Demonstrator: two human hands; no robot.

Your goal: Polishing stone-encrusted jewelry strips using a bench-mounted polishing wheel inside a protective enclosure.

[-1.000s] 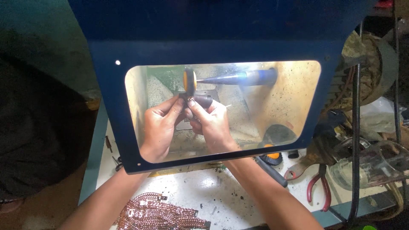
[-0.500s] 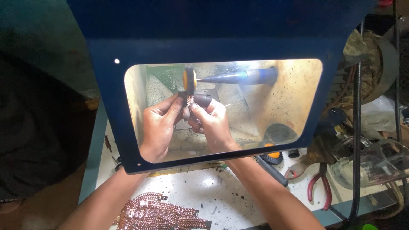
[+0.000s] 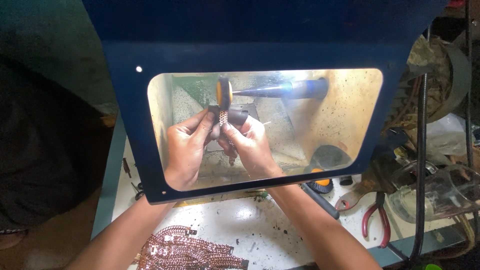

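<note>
Behind the blue hood's window (image 3: 125, 150), the left hand (image 3: 187, 150) and right hand (image 3: 252, 147) pinch a linked metal band (image 3: 223, 119) between closed fingertips, holding it just under the orange polishing wheel (image 3: 223, 92) at twelve o'clock. Contact looks likely, though glare hides it. Polishing seems underway; a pile of copper-coloured bands (image 3: 187, 252) waits at seven o'clock.

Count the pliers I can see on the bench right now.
1 for certain: red-handled pliers lie at the right on the white benchtop, beside the clear glass jar. More could be hidden behind the blue hood or in the clutter at right.
</note>
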